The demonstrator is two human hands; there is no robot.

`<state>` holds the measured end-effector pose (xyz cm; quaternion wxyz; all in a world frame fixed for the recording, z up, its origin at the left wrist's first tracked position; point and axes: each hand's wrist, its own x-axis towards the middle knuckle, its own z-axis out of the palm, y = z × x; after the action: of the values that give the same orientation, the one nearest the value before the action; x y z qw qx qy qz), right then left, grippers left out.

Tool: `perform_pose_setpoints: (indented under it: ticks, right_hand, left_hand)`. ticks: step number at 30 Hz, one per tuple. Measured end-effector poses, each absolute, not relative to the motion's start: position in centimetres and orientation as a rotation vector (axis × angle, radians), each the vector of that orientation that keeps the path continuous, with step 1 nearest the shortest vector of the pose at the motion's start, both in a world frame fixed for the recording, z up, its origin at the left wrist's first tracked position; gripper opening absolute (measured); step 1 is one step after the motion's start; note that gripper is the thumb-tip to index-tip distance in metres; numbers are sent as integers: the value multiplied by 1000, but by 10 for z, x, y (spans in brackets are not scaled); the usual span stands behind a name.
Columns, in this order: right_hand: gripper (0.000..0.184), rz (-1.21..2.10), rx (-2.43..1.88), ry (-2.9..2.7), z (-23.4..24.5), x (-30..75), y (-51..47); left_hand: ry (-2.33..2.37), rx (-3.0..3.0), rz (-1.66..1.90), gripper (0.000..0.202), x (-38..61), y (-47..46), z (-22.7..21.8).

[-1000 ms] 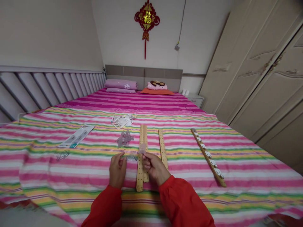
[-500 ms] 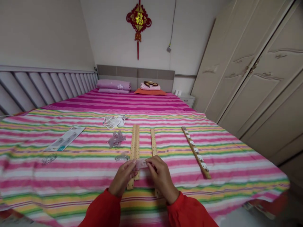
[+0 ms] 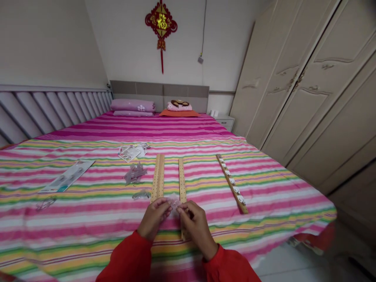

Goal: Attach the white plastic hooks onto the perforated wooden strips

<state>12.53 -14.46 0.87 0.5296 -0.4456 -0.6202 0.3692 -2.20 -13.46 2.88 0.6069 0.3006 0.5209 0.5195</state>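
Between my two hands is a small clear plastic bag (image 3: 174, 200), held just above the bed. My left hand (image 3: 154, 219) pinches its left side with closed fingers. The thumb and fingertips of my right hand (image 3: 197, 224) are closed on its right edge. What the bag holds is too small to make out. Under and beyond my hands lie perforated wooden strips: a pair (image 3: 158, 172) side by side at left, and a single strip (image 3: 182, 184) partly under my right hand. Left of the pair are a little clear packet (image 3: 141, 194) and a pile of small plastic bags (image 3: 135, 172).
A wooden strip with several white round pieces (image 3: 232, 182) lies to the right. Farther left are a long card package (image 3: 69, 176), a loop of thin wire-like pieces (image 3: 46, 203) and some white cards (image 3: 132, 152). Everything rests on a striped bedsheet (image 3: 96, 223); wardrobes (image 3: 305, 98) stand right.
The view has swung slightly right, so things appear shifted left. The bag, stretched flat between my hands before, now bunches upward, and my hands have drawn closer together.
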Motion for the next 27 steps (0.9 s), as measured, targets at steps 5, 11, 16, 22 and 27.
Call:
perform_pose_setpoints:
  ticks: [5,11,16,22,27]
  right_hand:
    - [20,1036,-1086,-1224,11,139,-132]
    - [24,1294,-1034,-1062,7,143,-107]
    - [24,1341,-1054,-982,-5,143,-102]
    - [23,1360,-1114,-896,-22,142,-100]
    - [21,1357,-1153,-848,-31,139,-95]
  left_hand:
    - [1201,725,1186,40,-18,-119,28]
    - [1175,831,1148,39,-10,-97,24]
    - [1236,865,1133,33,-5,-91,11]
    - [1288,858,1105,27,0,-86,-4]
    - [1300,986,1112,27,3,-80,-9]
